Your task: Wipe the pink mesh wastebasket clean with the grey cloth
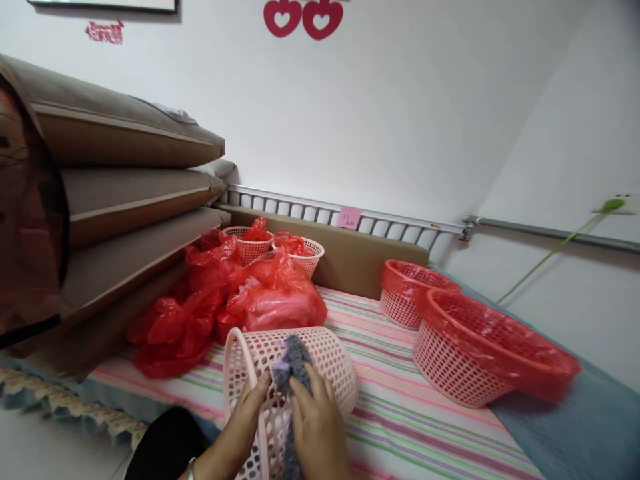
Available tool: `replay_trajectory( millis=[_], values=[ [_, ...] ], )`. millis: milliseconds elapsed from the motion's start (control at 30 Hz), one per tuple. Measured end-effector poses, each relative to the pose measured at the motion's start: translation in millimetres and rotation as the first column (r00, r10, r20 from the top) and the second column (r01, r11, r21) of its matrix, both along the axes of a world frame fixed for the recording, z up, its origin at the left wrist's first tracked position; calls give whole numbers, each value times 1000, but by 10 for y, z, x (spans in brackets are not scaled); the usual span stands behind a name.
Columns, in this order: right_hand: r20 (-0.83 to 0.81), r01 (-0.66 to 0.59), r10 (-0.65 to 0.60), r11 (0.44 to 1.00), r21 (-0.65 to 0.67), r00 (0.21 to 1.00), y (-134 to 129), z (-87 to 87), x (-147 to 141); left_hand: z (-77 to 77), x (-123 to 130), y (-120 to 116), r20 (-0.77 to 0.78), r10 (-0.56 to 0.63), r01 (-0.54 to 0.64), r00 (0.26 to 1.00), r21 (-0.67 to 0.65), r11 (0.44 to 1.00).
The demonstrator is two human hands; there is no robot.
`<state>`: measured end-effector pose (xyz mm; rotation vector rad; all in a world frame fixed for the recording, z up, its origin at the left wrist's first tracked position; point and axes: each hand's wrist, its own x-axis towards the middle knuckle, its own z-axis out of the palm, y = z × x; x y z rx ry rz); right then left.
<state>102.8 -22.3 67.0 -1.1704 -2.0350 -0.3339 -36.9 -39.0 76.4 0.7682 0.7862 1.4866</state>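
A pale pink plastic basket (pixel 330 360) with a perforated wall lies on its side, its open rim facing left. My left hand (pixel 245 417) grips the basket near its rim; a bracelet shows at the wrist. With bent fingers, my right hand (pixel 317 417) presses a fuzzy grey cloth (pixel 297 353) against the basket's outer wall. A lilac patch shows on the cloth, and part of it hangs below the hand. My right fingertips lie on the cloth; the palm side is hidden.
Red plastic bags (pixel 280 300), some filled, lie behind the basket. Two small pink baskets (pixel 310 265) stand beyond them. On the right are two bag-lined baskets (pixel 450 363). Stacked cushions (pixel 135 193) rise at left. A striped sheet (pixel 400 413) covers the surface; a radiator (pixel 390 230) runs behind.
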Motion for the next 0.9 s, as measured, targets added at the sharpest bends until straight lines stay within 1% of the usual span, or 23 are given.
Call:
replay_trajectory(
  millis=[67,200,267,367,433,500,633,733,800,900],
  values=[
    [3,115,-115,993,8,993,188,-11,221,-68,7,-10,21,-45,46,999,-46,998],
    [6,319,-319,947,-43,948,569,-101,654,-140,17,11,76,-60,68,995,-102,992],
    [25,376,-375,925,-64,927,703,-152,796,-133,24,31,86,-77,85,993,-89,992],
    [35,400,-399,913,-82,916,799,-197,873,-107,36,45,74,-82,86,994,-45,995],
    [37,393,-391,917,-71,920,791,-200,840,-92,42,40,93,-78,82,993,-43,996],
    [44,366,-364,929,-52,931,729,-179,754,-70,46,30,123,-104,112,987,-59,992],
    [49,251,-250,967,-29,967,482,-75,475,13,52,24,131,-131,135,983,-16,991],
    [52,152,-151,988,-32,987,258,36,228,71,51,51,101,-86,82,991,36,996],
    [53,88,-86,995,-37,995,114,98,68,82,43,72,88,-44,38,995,68,997],
    [27,-22,23,999,-47,999,-81,127,-142,58,14,74,59,2,-5,998,49,999]
  ],
)
